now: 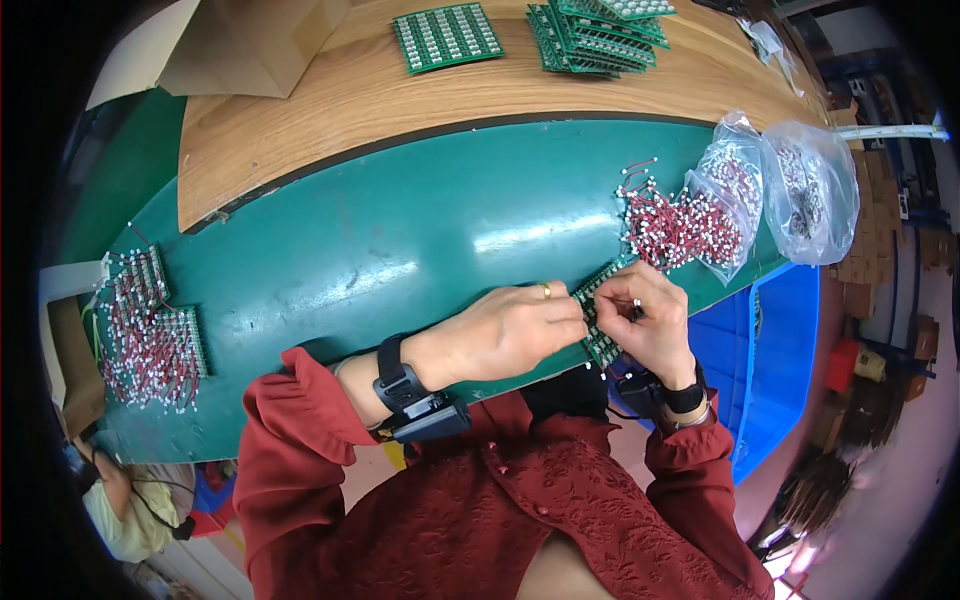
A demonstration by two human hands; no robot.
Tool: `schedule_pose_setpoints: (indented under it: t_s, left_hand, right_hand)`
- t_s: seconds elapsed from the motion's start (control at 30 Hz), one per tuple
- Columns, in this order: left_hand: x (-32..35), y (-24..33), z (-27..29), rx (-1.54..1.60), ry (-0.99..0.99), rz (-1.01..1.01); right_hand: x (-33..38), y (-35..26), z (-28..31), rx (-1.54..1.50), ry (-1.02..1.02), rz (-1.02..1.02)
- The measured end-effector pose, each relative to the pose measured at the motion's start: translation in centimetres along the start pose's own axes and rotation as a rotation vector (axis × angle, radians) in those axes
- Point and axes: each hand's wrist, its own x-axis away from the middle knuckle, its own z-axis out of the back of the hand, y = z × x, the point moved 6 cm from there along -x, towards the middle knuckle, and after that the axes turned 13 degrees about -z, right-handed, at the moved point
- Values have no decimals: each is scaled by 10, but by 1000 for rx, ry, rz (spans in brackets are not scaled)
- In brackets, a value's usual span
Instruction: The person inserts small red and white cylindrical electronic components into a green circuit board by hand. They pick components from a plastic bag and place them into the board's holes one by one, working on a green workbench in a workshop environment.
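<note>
A green circuit board panel [603, 346] lies near the front edge of the green table, between my two hands. My left hand [515, 325] is closed at the panel's left edge, its fingertips curled in and partly hidden. Over the panel's right side my right hand [650, 318] is closed in a pinch, and a small dark piece shows by its fingers. What exactly it pinches is too small to make out. Just beyond that hand spreads a pile of short red wires with white connectors [675, 228].
Clear plastic bags [812, 190] of parts lie at the right. Wired boards [155, 335] sit at the far left. On the raised wooden shelf [330, 115] are a single board [448, 38], stacked boards [595, 45] and an open carton [240, 50]. A blue bin [785, 360] stands below right.
</note>
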Motion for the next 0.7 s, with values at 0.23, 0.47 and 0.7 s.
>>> schedule_pose_setpoints:
  t_s: [0.23, 0.47, 0.7]
  left_hand:
    - [-3, 11, 1, -221, -77, -128]
    - [-3, 10, 0, -209, -67, -121]
    - [-2, 10, 1, -202, -53, -122]
  right_hand:
    - [2, -2, -3, 45, -2, 17]
    - [2, -4, -3, 84, 8, 39]
    - [-1, -10, -6, 155, -46, 41]
